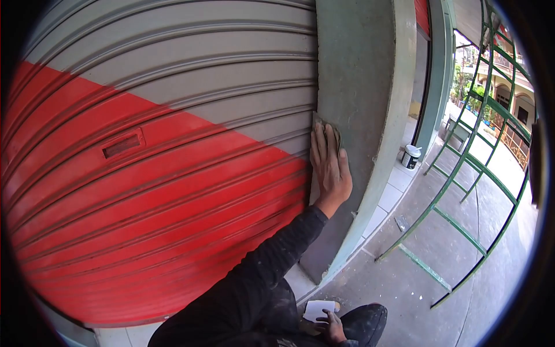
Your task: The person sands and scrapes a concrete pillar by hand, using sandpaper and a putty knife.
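My left hand [330,168] lies against the grey-green pillar [358,75], its fingers together and pointing up, the thumb to the right. Under the fingers is a thin piece of sandpaper [317,120], its edges showing past the fingertips and beside the thumb. This hand is right at the seam between the pillar and the roller shutter [173,150], which is painted red below and grey above. Low down by my knee, my right hand [333,329] has its fingers at the edge of a white, slightly curled sheet [319,310]; part of the grip is hidden.
A green metal ladder [457,168] stands on the concrete floor to the right. A dark paint can [411,157] with a white rim sits on the white tile ledge [399,179] past the pillar. A small flat item [402,222] lies on the floor. Houses and greenery show behind.
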Tool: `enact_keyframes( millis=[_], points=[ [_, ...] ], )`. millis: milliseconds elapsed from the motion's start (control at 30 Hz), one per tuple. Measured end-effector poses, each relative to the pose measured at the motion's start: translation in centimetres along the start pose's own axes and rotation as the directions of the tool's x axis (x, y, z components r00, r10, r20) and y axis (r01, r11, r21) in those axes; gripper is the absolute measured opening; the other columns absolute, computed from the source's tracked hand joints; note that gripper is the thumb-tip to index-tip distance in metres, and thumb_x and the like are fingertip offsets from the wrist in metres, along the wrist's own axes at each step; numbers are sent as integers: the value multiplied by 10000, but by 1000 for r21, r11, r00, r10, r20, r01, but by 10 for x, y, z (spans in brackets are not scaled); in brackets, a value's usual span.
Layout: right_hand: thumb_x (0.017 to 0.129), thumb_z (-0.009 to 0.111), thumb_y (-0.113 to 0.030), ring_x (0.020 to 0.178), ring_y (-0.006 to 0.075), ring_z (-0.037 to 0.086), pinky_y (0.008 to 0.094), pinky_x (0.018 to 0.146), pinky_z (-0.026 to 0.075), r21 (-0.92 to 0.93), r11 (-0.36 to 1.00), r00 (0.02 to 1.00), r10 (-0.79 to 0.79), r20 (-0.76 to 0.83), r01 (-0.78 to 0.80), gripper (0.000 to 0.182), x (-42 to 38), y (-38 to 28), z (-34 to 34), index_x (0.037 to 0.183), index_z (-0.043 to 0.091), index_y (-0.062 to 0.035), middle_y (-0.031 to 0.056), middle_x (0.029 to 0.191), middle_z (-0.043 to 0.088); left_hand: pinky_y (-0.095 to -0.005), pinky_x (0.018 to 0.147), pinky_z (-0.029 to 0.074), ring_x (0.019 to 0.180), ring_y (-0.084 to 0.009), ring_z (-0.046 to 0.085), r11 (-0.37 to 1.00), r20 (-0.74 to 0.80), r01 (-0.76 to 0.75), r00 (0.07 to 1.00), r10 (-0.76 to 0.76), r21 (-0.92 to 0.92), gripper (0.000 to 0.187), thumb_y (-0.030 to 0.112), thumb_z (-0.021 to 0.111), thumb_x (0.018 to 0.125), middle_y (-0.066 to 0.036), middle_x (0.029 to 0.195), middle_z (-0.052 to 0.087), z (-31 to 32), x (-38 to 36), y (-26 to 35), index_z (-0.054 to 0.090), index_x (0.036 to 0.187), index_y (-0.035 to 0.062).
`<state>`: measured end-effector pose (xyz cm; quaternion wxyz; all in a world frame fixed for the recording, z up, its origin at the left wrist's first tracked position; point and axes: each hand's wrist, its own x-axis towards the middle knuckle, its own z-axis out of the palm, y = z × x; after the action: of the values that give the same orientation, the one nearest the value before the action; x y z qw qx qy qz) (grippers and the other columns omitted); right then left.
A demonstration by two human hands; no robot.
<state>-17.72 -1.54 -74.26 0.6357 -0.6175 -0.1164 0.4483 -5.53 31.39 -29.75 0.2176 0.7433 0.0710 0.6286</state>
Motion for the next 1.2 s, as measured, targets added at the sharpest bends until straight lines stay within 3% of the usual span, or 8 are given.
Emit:
enact_keyframes(
  millis=[100, 200, 333, 433, 667, 800, 1033, 1200],
  points=[
    [1035, 481, -588, 979, 295, 664, 467, 779, 570, 157, 983, 995, 94, 28, -97, 622, 0, -10, 4, 1508, 478, -184, 161, 1258, 641, -558, 1260, 79, 1554, -495, 106, 999, 49, -32, 998, 30, 37, 693, 402, 221, 1117, -306, 1687, 104, -4, -21, -11, 140, 1617, -71],
    [1112, 437, -409, 898, 291, 684, 415, 815, 581, 199, 967, 986, 164, -22, -157, 554, -4, -30, 9, 1502, 440, -15, 201, 1140, 652, -564, 1259, 69, 1553, -499, 100, 993, 9, -117, 993, 117, 13, 681, 390, 223, 1117, -302, 1689, 101, -4, 32, -5, 148, 1620, -63],
    [1120, 389, -432, 885, 249, 670, 384, 817, 575, 147, 974, 982, 180, -54, -170, 540, -17, -53, 26, 1480, 477, -39, 190, 1127, 654, -578, 1256, 40, 1562, -506, 50, 988, -31, -143, 989, 142, -61, 661, 396, 225, 1114, -286, 1698, 91, -10, 118, 30, 176, 1636, -6],
    [1121, 386, -439, 877, 237, 669, 374, 812, 568, 153, 973, 981, 185, -65, -174, 538, -20, -61, 29, 1480, 489, -51, 184, 1126, 656, -589, 1253, 19, 1564, -508, 26, 974, 27, -225, 974, 224, 29, 688, 434, 203, 1105, -281, 1703, 75, -9, 89, 35, 175, 1638, 0],
    [1111, 407, -477, 888, 235, 655, 391, 825, 563, 179, 974, 987, 151, -63, -138, 579, -23, -54, 28, 1487, 472, -42, 167, 1136, 641, -638, 1217, -77, 1568, -495, -85, 953, 174, 295, 944, -281, -62, 729, 483, 215, 1097, -261, 1716, -41, 25, -250, -46, 58, 1663, 51],
    [1115, 400, -466, 898, 220, 643, 380, 842, 554, 127, 982, 987, 149, -62, -140, 566, -21, -48, 26, 1481, 487, -43, 146, 1121, 636, -624, 1223, -68, 1576, -471, -90, 866, 181, 479, 873, -453, -144, 732, 485, 233, 1099, -255, 1718, -51, 26, -280, -35, 52, 1665, 57],
    [1114, 399, -478, 876, 212, 660, 357, 834, 554, 111, 986, 985, 139, -98, -128, 561, -22, -51, 30, 1443, 552, -50, 142, 1088, 669, -641, 1218, -61, 1568, -495, -64, 996, 160, 9, 987, 5, -85, 700, 441, 227, 1104, -279, 1710, -26, 0, -17, 40, 104, 1656, 28],
    [1126, 389, -443, 856, 208, 660, 355, 844, 549, 159, 981, 989, 123, -87, -108, 528, -21, -51, 31, 1452, 545, -58, 132, 1069, 674, -665, 1210, -53, 1552, -536, -68, 990, 213, -133, 969, 123, 33, 688, 438, 220, 1103, -298, 1702, -26, 11, -86, 11, 151, 1650, 26]
  ],
)
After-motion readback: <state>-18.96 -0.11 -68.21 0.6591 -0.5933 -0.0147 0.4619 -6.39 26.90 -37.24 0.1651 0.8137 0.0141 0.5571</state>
